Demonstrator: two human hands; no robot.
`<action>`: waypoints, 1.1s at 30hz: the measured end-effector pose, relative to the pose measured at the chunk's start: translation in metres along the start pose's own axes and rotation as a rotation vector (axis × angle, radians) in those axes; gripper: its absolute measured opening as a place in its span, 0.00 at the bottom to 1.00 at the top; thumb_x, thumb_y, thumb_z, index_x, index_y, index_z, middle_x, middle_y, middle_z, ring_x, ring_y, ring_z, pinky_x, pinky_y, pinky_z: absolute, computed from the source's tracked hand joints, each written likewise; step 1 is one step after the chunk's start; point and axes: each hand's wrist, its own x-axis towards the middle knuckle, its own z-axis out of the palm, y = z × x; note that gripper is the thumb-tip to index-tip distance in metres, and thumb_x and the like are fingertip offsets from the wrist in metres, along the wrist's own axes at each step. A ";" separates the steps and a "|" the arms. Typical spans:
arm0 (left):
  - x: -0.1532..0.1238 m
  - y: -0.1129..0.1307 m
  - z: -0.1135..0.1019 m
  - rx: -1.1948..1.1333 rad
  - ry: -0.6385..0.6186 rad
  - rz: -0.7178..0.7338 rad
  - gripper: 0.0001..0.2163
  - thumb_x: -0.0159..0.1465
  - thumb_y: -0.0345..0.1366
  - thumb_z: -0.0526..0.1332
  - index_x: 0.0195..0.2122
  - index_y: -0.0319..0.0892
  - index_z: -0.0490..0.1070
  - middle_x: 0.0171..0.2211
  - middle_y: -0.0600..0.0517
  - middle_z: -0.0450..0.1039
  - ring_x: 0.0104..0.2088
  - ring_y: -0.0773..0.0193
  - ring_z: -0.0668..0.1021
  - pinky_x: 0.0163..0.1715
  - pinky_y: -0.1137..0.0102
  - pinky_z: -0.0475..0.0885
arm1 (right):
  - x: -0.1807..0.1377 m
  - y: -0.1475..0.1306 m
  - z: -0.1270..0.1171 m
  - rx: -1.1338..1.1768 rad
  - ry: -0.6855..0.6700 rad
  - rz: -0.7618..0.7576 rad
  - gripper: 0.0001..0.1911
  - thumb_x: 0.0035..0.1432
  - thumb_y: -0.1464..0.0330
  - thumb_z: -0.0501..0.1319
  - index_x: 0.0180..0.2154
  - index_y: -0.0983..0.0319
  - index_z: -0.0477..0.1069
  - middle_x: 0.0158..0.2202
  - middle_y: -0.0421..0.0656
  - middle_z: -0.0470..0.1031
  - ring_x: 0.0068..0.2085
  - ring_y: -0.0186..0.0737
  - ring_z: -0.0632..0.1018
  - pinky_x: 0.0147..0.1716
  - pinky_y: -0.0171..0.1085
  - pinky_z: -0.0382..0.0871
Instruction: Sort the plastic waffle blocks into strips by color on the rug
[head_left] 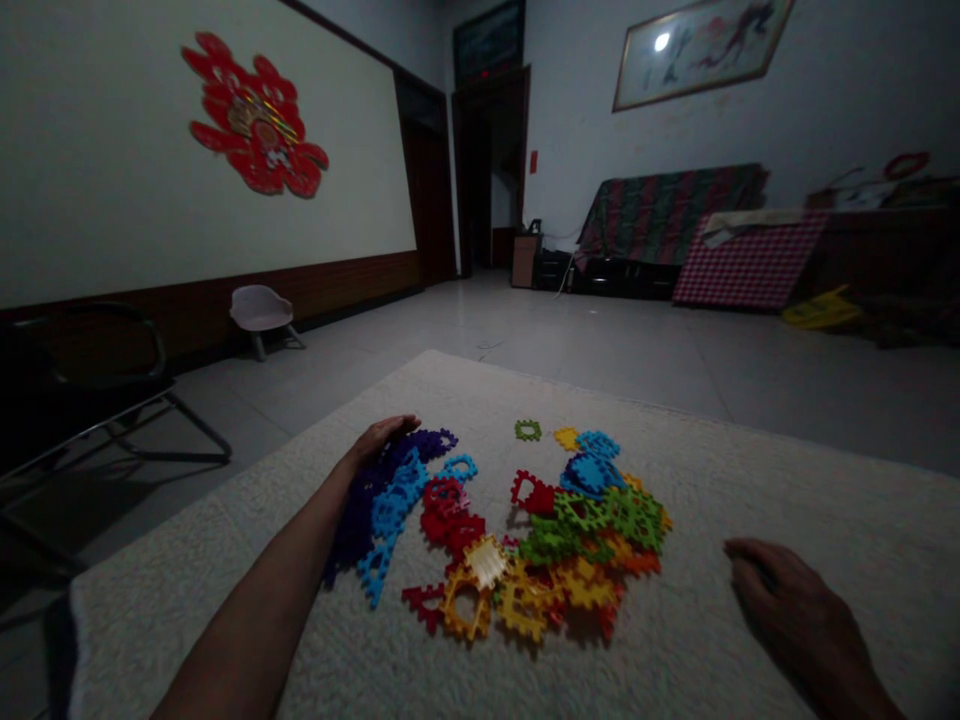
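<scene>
My left hand (386, 437) lies along the outer edge of a pile of dark purple interlocking plastic pieces (364, 515), fingers stretched forward and touching or very near them. Light blue pieces (394, 500) lie just right of the purple ones. Red pieces (450, 520), yellow pieces (529, 605) and green pieces (600, 525) spread in a loose heap toward the middle. More blue pieces (592, 472) top the heap's far side. Off to the right, my right hand (799, 610) rests on the mat with nothing visible in it, its fingers loosely bent and the thumb apart.
A pale fleecy mat (750, 470) lies under everything. One green piece (527, 430) sits alone toward its far side. A dark metal-framed chair (165, 400) and a small pinkish chair (260, 308) stand at left. A cloth-covered sofa (667, 220) is at the back.
</scene>
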 end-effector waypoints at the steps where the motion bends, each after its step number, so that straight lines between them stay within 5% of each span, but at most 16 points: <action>1: 0.003 -0.001 0.008 -0.022 -0.017 0.005 0.13 0.55 0.44 0.68 0.39 0.42 0.79 0.47 0.43 0.81 0.56 0.51 0.77 0.59 0.61 0.68 | 0.000 0.000 0.000 -0.003 -0.005 0.000 0.14 0.48 0.58 0.53 0.32 0.54 0.74 0.38 0.51 0.81 0.39 0.58 0.80 0.38 0.53 0.73; 12: 0.018 -0.017 0.102 -0.237 -0.113 -0.008 0.14 0.57 0.42 0.64 0.43 0.43 0.78 0.48 0.45 0.80 0.55 0.53 0.77 0.57 0.58 0.69 | -0.001 0.002 0.003 -0.022 -0.032 -0.003 0.17 0.49 0.58 0.52 0.33 0.58 0.74 0.39 0.51 0.79 0.39 0.53 0.80 0.42 0.49 0.73; 21: 0.026 -0.018 0.196 -0.238 -0.308 -0.132 0.17 0.58 0.46 0.65 0.45 0.43 0.75 0.48 0.43 0.80 0.53 0.52 0.78 0.51 0.57 0.72 | -0.002 0.001 0.005 -0.015 -0.013 -0.007 0.18 0.51 0.58 0.51 0.34 0.59 0.75 0.38 0.49 0.80 0.39 0.51 0.79 0.41 0.48 0.73; 27: 0.020 -0.011 0.264 -0.142 -0.348 -0.050 0.19 0.61 0.47 0.60 0.49 0.42 0.74 0.53 0.42 0.77 0.53 0.56 0.78 0.48 0.64 0.69 | -0.003 0.003 0.007 -0.020 0.013 -0.031 0.16 0.52 0.59 0.51 0.33 0.58 0.75 0.38 0.48 0.80 0.39 0.49 0.79 0.42 0.46 0.72; 30: 0.018 0.005 0.264 -0.016 -0.315 0.043 0.21 0.59 0.48 0.62 0.47 0.38 0.75 0.49 0.40 0.79 0.51 0.55 0.79 0.47 0.63 0.69 | -0.003 0.003 0.006 -0.021 0.002 -0.037 0.17 0.52 0.59 0.51 0.34 0.58 0.75 0.38 0.48 0.80 0.39 0.49 0.79 0.41 0.46 0.73; 33: 0.016 0.024 0.222 0.094 -0.237 0.114 0.22 0.56 0.50 0.64 0.45 0.38 0.77 0.46 0.39 0.80 0.47 0.54 0.80 0.47 0.62 0.69 | -0.003 0.003 0.006 -0.030 -0.004 -0.037 0.18 0.53 0.59 0.50 0.34 0.59 0.75 0.38 0.48 0.80 0.38 0.49 0.79 0.40 0.46 0.73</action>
